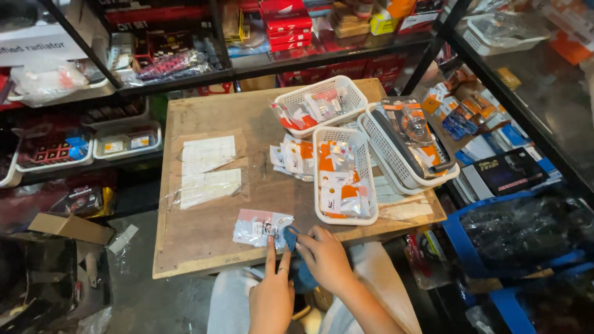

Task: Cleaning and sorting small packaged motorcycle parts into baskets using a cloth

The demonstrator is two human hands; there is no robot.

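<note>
Blue cloth pad [291, 237] is pinched in the right hand [325, 258], wiping the clear plastic packet with a pink card [262, 227] at the wooden bench's [204, 235] 6 o'clock edge. Left hand [272, 297] pins it, index finger out. Looks mid-wipe; next it probably needs flipping.

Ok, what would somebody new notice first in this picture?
Probably the three white baskets of orange and white packets clustered on the right of the worn wooden table. Next, at the near edge, the left hand points a finger at a clear plastic packet while the right hand holds something blue beside it.
</note>
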